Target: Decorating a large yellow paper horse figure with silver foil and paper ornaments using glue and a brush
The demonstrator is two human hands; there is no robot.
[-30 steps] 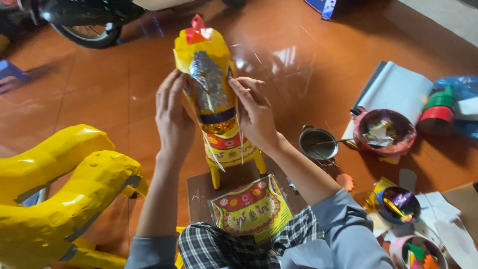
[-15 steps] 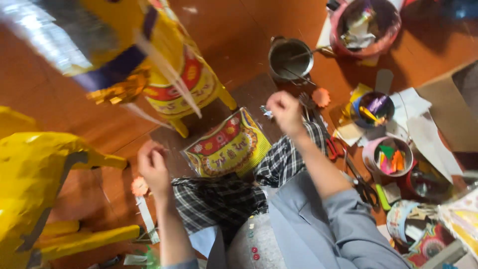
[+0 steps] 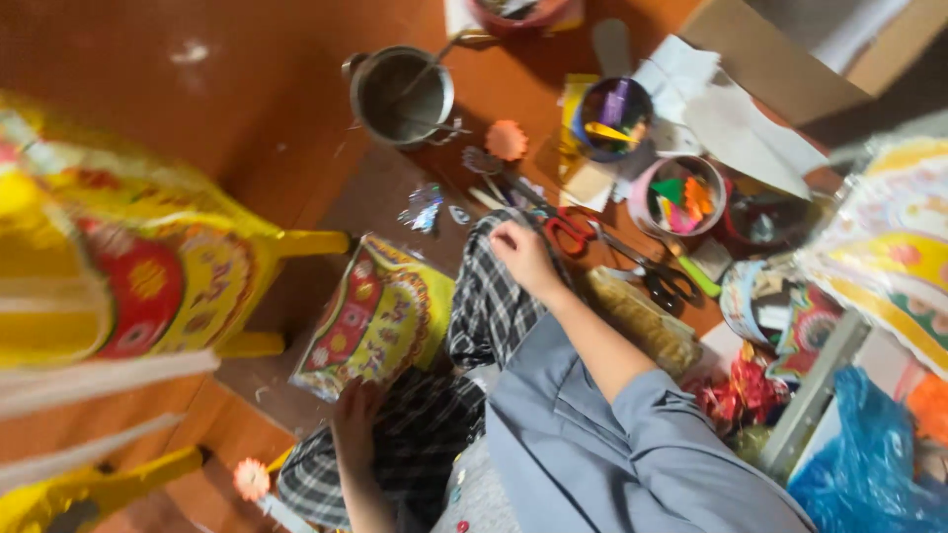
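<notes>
My right hand (image 3: 523,257) rests on my knee in checked trousers (image 3: 484,306), its fingers curled together with nothing visible in them. Red-handled scissors (image 3: 571,235) lie just beyond it on the floor. My left hand (image 3: 355,415) sits low by my lap, its fingers against the lower edge of a decorated yellow and red paper panel (image 3: 375,316) that lies on my leg. Blur hides whether it grips the panel. A large yellow paper figure with red and gold trim (image 3: 148,286) stands on thin yellow legs to my left, out of both hands.
A metal pot (image 3: 400,94) stands on the brown tiled floor ahead. To the right are an orange paper flower (image 3: 506,140), a blue bowl (image 3: 612,114) and a pink bowl (image 3: 679,192) of coloured scraps, black scissors (image 3: 662,276), a cardboard box (image 3: 790,49) and a blue plastic bag (image 3: 869,454).
Both hands have left the yellow paper figure. My view has swung down and right. My right hand came to my knee, and my left hand dropped to the panel on my lap.
</notes>
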